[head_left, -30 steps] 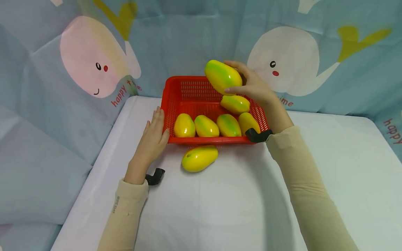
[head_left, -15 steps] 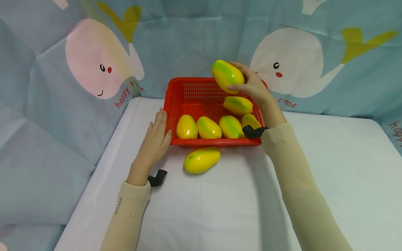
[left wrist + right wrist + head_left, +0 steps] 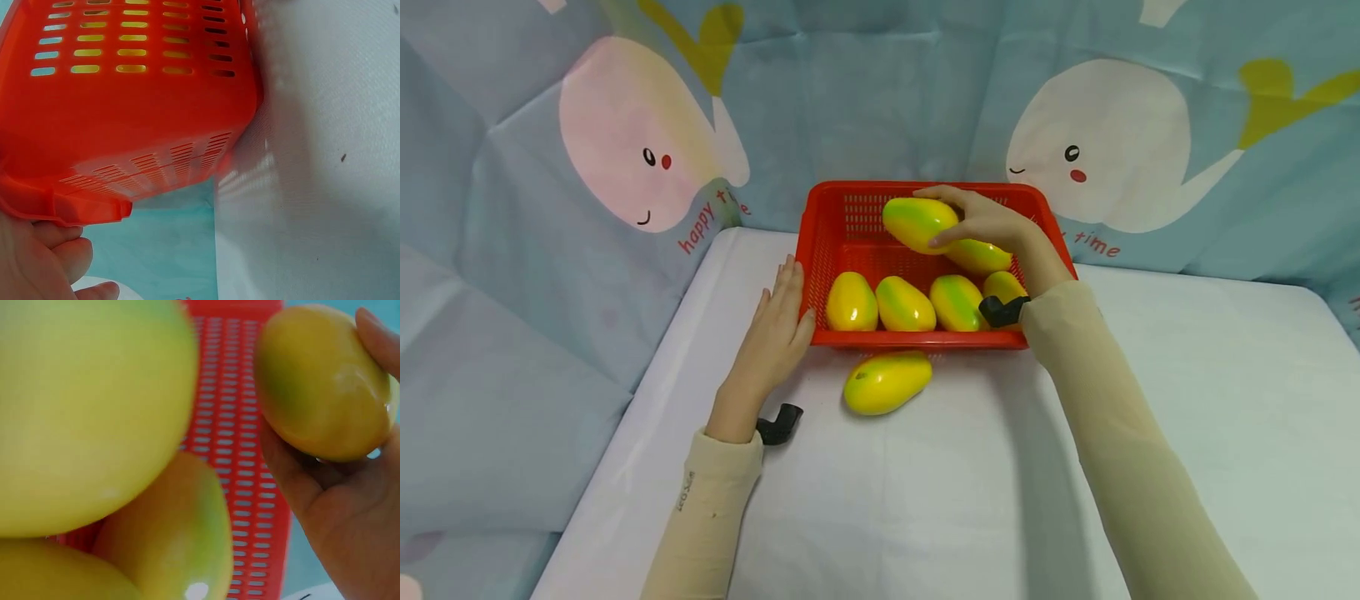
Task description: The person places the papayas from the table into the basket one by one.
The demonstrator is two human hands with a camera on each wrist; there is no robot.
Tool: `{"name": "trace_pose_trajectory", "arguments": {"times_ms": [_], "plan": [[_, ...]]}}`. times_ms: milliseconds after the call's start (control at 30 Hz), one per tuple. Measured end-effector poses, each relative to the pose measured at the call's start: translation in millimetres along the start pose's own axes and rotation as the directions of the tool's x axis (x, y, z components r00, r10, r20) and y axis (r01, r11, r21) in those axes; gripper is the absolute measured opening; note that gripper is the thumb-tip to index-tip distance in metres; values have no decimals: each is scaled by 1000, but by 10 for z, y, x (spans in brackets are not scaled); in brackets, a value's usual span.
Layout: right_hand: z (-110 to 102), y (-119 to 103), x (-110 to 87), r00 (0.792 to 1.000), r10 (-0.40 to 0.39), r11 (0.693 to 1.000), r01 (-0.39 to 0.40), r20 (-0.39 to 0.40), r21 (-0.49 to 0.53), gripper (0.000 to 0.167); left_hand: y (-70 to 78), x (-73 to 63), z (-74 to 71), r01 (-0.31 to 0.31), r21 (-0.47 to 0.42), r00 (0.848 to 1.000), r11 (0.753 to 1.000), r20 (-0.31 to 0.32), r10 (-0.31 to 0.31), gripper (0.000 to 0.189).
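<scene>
A red plastic basket (image 3: 917,339) with slotted walls stands at the back of the table. My right hand (image 3: 992,223) grips a yellow-green mango (image 3: 916,223) over the basket's back half; in the right wrist view the thumb and fingers lie round this mango (image 3: 322,381). Another mango (image 3: 981,257) lies just below that hand, partly hidden. Along the basket's front wall several mangoes (image 3: 906,305) sit in a row. My left hand (image 3: 770,337) touches the basket's left side with straight fingers; the left wrist view has its fingers (image 3: 69,253) at the rim.
One more mango (image 3: 887,383) lies on the white tablecloth (image 3: 880,500) just in front of the basket. A blue curtain (image 3: 872,100) with printed whales hangs right behind the basket and along the left side.
My right hand has lowered the mango from above the back rim into the basket's upper opening, tilting it flatter. The left hand stays at the basket's side.
</scene>
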State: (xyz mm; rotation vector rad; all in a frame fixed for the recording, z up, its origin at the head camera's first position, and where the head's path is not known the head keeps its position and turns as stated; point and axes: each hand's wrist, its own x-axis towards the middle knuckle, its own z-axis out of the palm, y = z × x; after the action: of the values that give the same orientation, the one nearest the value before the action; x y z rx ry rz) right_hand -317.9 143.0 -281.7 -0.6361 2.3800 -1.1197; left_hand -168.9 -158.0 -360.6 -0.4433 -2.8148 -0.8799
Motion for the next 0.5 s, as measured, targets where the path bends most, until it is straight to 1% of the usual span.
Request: {"name": "trace_pose_trajectory", "arguments": {"times_ms": [100,233,367,500], "plan": [[11,47,34,999,12,1000,-11,47,-24,74,12,1,-2,-1,3,1000,1000,-1,1,63],[21,97,65,995,53,998,-49,82,-51,74,19,4,-8,-4,5,1000,1000,-8,5,63],[26,134,90,984,115,989,-101,133,-104,78,20,3,-11,-6,4,1000,1000,-6,6,63],[27,150,104,976,144,982,-121,161,-148,81,17,5,-11,-1,4,1000,1000,-2,1,63]]}}
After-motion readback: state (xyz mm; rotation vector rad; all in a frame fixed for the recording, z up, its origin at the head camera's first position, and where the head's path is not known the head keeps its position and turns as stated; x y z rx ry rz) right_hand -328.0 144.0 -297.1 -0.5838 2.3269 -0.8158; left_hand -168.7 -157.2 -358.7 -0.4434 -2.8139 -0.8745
